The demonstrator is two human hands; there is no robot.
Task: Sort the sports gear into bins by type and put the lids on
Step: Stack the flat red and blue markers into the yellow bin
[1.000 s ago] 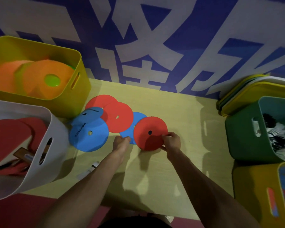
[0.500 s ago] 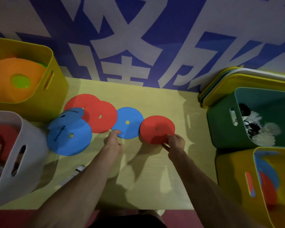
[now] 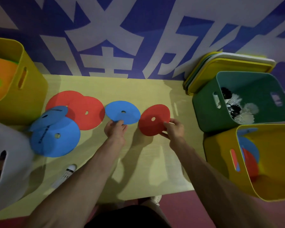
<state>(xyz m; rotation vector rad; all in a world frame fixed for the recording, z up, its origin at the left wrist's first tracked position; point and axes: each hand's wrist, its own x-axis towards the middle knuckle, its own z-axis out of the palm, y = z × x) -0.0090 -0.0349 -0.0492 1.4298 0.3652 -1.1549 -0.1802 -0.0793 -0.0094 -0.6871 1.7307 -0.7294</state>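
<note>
My right hand [image 3: 174, 129] pinches the right edge of a red disc [image 3: 152, 120], which is tilted up off the table. My left hand [image 3: 115, 130] pinches the near edge of a blue disc [image 3: 123, 111] beside it. Further left lie two overlapping red discs [image 3: 87, 111] and two blue discs [image 3: 55, 137]. At the near right a yellow bin [image 3: 220, 155] holds blue and red discs. A green bin [image 3: 202, 111] behind it holds shuttlecocks. A loose shuttlecock [image 3: 67, 174] lies on the table by my left forearm.
A yellow bin [image 3: 31, 89] with orange discs stands at the far left, a white bin [image 3: 15, 162] in front of it. Stacked lids [image 3: 204, 69] lean behind the green bin. The pale table [image 3: 146, 162] meets a blue-and-white wall at the back.
The red disc has slid right, off the blue one, and its edge is now lifted in my right hand. My left hand has taken the blue disc's near edge.
</note>
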